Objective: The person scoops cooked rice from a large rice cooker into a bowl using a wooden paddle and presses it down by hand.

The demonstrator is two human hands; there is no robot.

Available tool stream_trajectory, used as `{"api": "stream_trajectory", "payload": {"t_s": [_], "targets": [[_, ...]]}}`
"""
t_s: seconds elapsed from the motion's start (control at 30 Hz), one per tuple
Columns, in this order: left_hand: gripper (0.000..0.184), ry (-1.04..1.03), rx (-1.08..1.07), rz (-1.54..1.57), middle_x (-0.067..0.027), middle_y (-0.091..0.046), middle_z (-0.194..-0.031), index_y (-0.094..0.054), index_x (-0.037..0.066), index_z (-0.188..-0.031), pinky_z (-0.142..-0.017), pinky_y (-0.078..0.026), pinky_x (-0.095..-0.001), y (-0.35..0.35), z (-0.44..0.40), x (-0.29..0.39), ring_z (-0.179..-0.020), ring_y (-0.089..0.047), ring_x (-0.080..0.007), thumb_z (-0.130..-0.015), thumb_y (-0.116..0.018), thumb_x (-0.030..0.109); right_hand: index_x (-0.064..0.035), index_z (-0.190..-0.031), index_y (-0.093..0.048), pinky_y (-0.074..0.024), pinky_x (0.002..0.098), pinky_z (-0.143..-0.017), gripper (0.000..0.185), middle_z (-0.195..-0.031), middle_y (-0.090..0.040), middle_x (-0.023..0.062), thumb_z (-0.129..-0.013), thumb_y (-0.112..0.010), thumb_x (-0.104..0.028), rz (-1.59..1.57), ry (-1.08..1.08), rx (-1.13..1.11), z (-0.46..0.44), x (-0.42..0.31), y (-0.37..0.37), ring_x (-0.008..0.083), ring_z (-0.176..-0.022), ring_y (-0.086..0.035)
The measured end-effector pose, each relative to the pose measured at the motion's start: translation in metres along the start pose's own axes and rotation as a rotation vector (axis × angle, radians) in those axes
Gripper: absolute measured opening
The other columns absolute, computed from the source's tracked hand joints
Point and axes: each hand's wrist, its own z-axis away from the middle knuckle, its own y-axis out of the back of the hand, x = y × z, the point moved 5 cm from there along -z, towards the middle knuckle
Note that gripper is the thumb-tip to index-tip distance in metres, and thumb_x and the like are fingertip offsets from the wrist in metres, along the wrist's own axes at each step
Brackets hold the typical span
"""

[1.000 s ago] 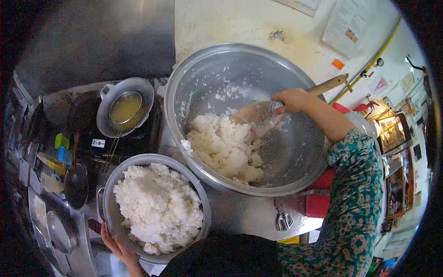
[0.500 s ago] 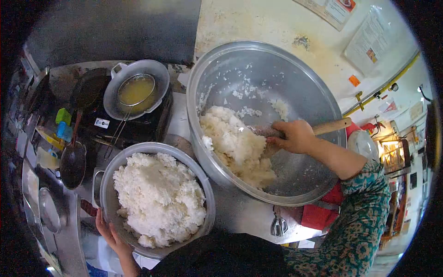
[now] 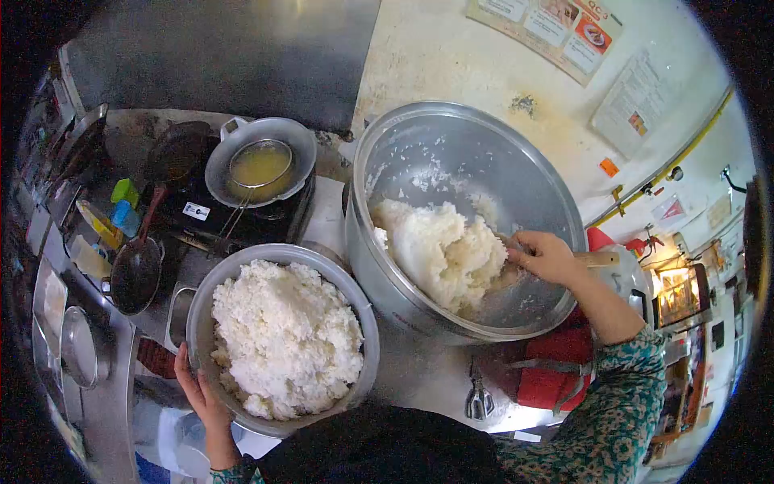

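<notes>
My right hand [image 3: 544, 256] is wrapped round the handle of a wooden paddle [image 3: 598, 259]. The paddle's blade is hidden behind and under a clump of white rice [image 3: 451, 246] in a large metal pot [image 3: 516, 169]. Loose grains stick to that pot's inner wall. Closer to my body stands a smaller metal pot [image 3: 369, 347], filled with a high mound of cooked rice [image 3: 286, 339]. My left hand [image 3: 205, 399] holds this pot by its outer left side, fingers along the wall near the rim.
At the back left, a pan [image 3: 302, 153] with a strainer [image 3: 260, 165] over yellow liquid sits on a black stove [image 3: 189, 230]. A dark frying pan [image 3: 135, 278] lies farther left. Metal tongs [image 3: 478, 399] and a red bag [image 3: 552, 371] are near the front edge.
The paddle has pushed under the clump in the large pot, which is now bunched higher and farther right. My right hand is closer to the clump. My left hand stays on the smaller pot.
</notes>
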Motion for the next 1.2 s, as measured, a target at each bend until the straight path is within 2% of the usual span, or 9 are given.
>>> {"api": "stream_trajectory", "payload": {"t_s": [0.13,0.2,0.4,0.67,0.8,0.9,1.0,1.1,1.2], "targets": [[0.047,-0.032,0.032,0.003,-0.0167,-0.036,-0.149,-0.035,-0.001,-0.144,-0.115,-0.024,-0.0408,0.003,0.001,0.001,-0.138,-0.035,-0.0293,-0.101,-0.041,0.018,-0.0056,-0.096,-0.065,-0.0481,0.0401,-0.066,0.036,-0.075,-0.064,0.0134,-0.091,-0.061,-0.041,-0.330,0.034,0.001,0.002,0.037,-0.006,0.0270,-0.071,-0.063],[0.045,-0.029,0.009,-0.195,-0.0164,-0.038,-0.148,-0.038,0.000,-0.142,-0.114,-0.025,-0.0406,0.004,-0.001,0.008,-0.137,-0.036,-0.0292,-0.100,-0.042,0.016,0.0000,-0.097,-0.065,-0.0481,0.0369,-0.069,0.036,-0.077,-0.064,0.0106,-0.092,-0.062,-0.036,-0.483,-0.234,-0.018,0.015,0.035,0.006,0.0205,-0.074,-0.060],[0.046,-0.029,0.049,-0.124,-0.0174,-0.043,-0.141,-0.040,-0.001,-0.139,-0.113,-0.027,-0.0391,0.005,0.000,0.013,-0.133,-0.039,-0.0298,-0.094,-0.045,0.005,-0.0018,-0.094,-0.068,-0.0464,0.0288,-0.070,0.032,-0.079,-0.064,0.0038,-0.094,-0.063,-0.033,-0.429,-0.149,0.180,0.018,0.077,0.002,0.0137,-0.074,-0.056],[0.044,-0.142,0.055,-0.112,-0.0187,-0.046,-0.133,-0.042,-0.003,-0.134,-0.111,-0.029,-0.0376,0.006,-0.001,0.025,-0.129,-0.042,-0.0313,-0.090,-0.043,-0.002,-0.0036,-0.084,-0.065,-0.0353,0.0239,-0.043,0.037,-0.066,-0.055,-0.0014,-0.094,-0.062,-0.039,-0.545,-0.164,0.172,0.074,-0.030,0.042,0.0061,-0.050,-0.046],[0.044,-0.187,0.061,-0.195,-0.0206,-0.047,-0.132,-0.043,-0.004,-0.133,-0.110,-0.031,-0.0392,0.007,0.001,0.022,-0.127,-0.043,-0.0346,-0.089,-0.043,-0.004,-0.0041,-0.083,-0.064,-0.0348,0.0227,-0.043,0.039,-0.064,-0.054,-0.0019,-0.094,-0.062,-0.041,-0.579,-0.203,0.142,0.083,-0.090,0.036,0.0061,-0.051,-0.047],[0.044,-0.191,0.073,-0.163,-0.0214,-0.047,-0.130,-0.043,-0.003,-0.131,-0.109,-0.032,-0.0407,0.009,0.003,0.026,-0.125,-0.044,-0.0365,-0.087,-0.044,-0.004,-0.0039,-0.083,-0.063,-0.0401,0.0291,-0.046,0.040,-0.063,-0.057,0.0043,-0.092,-0.064,-0.043,-0.500,-0.189,0.127,0.081,-0.119,0.018,0.0125,-0.051,-0.051],[0.045,-0.231,0.068,-0.177,-0.0228,-0.047,-0.130,-0.042,-0.004,-0.131,-0.109,-0.032,-0.0424,0.010,0.001,0.026,-0.125,-0.044,-0.0385,-0.086,-0.043,-0.006,-0.0025,-0.092,-0.062,-0.0498,0.0462,-0.062,0.043,-0.071,-0.065,0.0204,-0.091,-0.061,-0.045,-0.026,-0.096,0.305,0.092,-0.171,0.015,0.0357,-0.067,-0.066],[0.046,-0.232,0.038,-0.167,-0.0236,-0.046,-0.131,-0.041,-0.003,-0.132,-0.109,-0.032,-0.0428,0.012,0.000,0.030,-0.125,-0.044,-0.0392,-0.086,-0.043,-0.006,-0.0034,-0.111,-0.055,-0.0544,0.0468,-0.067,0.034,-0.081,-0.070,0.0176,-0.095,-0.054,-0.033,0.387,-0.246,0.415,0.115,-0.250,-0.033,0.0333,-0.077,-0.071],[0.046,-0.252,0.042,-0.140,-0.0252,-0.044,-0.132,-0.040,-0.003,-0.133,-0.110,-0.030,-0.0443,0.011,0.001,0.028,-0.127,-0.042,-0.0403,-0.087,-0.044,-0.005,-0.0017,-0.120,-0.055,-0.0475,0.0385,-0.072,0.034,-0.093,-0.065,0.0080,-0.090,-0.052,-0.018,0.762,-0.061,0.459,0.107,-0.298,-0.144,0.0221,-0.079,-0.066]]}}
